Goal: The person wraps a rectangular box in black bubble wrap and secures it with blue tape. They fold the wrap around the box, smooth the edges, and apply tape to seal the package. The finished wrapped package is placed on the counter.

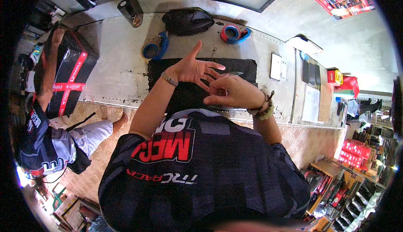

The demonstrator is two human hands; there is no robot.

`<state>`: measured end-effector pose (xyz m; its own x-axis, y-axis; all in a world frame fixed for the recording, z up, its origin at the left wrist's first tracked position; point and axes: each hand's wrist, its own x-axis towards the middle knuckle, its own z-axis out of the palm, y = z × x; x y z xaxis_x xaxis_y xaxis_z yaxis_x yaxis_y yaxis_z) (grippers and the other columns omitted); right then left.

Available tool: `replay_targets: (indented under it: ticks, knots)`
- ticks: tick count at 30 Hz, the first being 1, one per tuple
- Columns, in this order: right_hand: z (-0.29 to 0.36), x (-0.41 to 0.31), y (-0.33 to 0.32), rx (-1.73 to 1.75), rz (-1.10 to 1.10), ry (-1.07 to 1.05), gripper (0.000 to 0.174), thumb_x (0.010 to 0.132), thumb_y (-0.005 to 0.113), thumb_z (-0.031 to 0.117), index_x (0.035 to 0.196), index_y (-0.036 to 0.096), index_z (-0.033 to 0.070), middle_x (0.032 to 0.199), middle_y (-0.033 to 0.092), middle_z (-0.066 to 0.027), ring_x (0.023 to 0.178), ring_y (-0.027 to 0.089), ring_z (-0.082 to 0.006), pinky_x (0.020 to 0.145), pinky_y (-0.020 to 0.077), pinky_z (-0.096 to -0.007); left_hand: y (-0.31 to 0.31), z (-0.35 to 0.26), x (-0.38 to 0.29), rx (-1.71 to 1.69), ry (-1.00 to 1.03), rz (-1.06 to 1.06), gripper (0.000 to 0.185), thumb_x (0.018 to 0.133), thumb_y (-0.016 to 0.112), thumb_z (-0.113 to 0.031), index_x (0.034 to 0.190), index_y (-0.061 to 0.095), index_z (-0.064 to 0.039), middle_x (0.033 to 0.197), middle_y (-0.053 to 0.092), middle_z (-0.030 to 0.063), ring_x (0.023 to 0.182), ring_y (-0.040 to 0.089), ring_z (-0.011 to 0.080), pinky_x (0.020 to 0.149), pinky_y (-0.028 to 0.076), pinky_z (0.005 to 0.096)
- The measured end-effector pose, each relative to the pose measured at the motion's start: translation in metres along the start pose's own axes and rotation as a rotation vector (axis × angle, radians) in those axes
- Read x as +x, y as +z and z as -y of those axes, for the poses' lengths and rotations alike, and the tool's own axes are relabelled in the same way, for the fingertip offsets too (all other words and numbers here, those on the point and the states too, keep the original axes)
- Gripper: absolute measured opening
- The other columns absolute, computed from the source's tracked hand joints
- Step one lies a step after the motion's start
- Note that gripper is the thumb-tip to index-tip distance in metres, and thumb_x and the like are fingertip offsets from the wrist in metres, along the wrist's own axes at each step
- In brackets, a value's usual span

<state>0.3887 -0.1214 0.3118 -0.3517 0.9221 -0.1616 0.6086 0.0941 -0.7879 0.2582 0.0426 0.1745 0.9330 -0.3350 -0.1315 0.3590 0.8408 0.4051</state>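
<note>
My left hand (pixel 193 70) is held palm up over a black mat (pixel 237 66) on the pale metal-topped table (pixel 116 71). Its fingers are spread and hold nothing. Close beside it, my right hand (pixel 241 91) is curled, its fingers bent toward the left fingertips. A thin, pointed, blade-like tool (pixel 235 73) juts out above the right knuckles; its grip is hidden by the hand. Beyond the mat are a blue tape dispenser (pixel 162 47) and another dispenser with a red roll (pixel 231 34). Between them, farther back, lies a black bag (pixel 188 20).
To the left, another person's arm (pixel 50 65) rests at a black-wrapped carton (pixel 70 71) with crossed red tape bearing writing. A black canister (pixel 130 13) stands at the back. Rightward lie a phone (pixel 275 66) and a white sheet (pixel 311 102). Shelves (pixel 333 181) stand behind right.
</note>
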Motion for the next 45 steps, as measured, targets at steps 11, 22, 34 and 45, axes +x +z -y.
replay_targets:
  ticks: [11,22,34,45]
  knots:
    - [-0.024,0.012,0.025,-0.43,0.232,0.176,0.054,0.079,0.064,0.06,0.069,0.07,0.007,0.069,0.066,-0.012,0.07,0.067,-0.0319,0.066,0.0517,-0.0431,0.038,0.01,-0.011,0.523,0.072,-0.465,0.086,0.083,0.052,-0.073,0.139,0.038,-0.009,0.117,0.054,0.0142,0.107,0.059,0.027,0.083,0.055,0.0448]
    - [-0.051,0.022,0.037,-0.547,0.356,0.299,0.054,0.079,0.063,0.059,0.075,0.071,0.006,0.075,0.068,-0.0111,0.078,0.067,-0.0305,0.075,0.0526,-0.0413,0.024,0.015,-0.002,0.732,0.198,-0.761,0.061,0.081,0.077,-0.025,0.129,0.046,-0.001,0.101,0.065,0.0121,0.09,0.065,0.0178,0.072,0.058,0.0306]
    - [-0.139,-0.032,0.09,0.642,-1.03,0.381,0.018,0.088,0.07,0.009,0.102,0.066,-0.001,0.092,0.07,-0.0076,0.085,0.065,-0.0126,0.079,0.0513,-0.0239,-0.019,0.074,-0.079,0.485,0.417,-1.074,0.042,0.085,0.072,-0.007,0.123,0.053,-0.005,0.11,0.068,0.0079,0.097,0.064,0.015,0.081,0.054,0.027]
    - [-0.176,-0.034,0.142,-0.185,-1.218,0.506,0.022,0.074,0.082,0.018,0.092,0.074,0.009,0.083,0.072,-0.0042,0.075,0.065,-0.0149,0.077,0.0503,-0.0305,-0.031,0.099,-0.057,1.092,0.509,-1.44,0.034,0.075,0.077,-0.004,0.106,0.064,-0.003,0.094,0.072,0.0064,0.076,0.067,0.0136,0.069,0.055,0.0264]
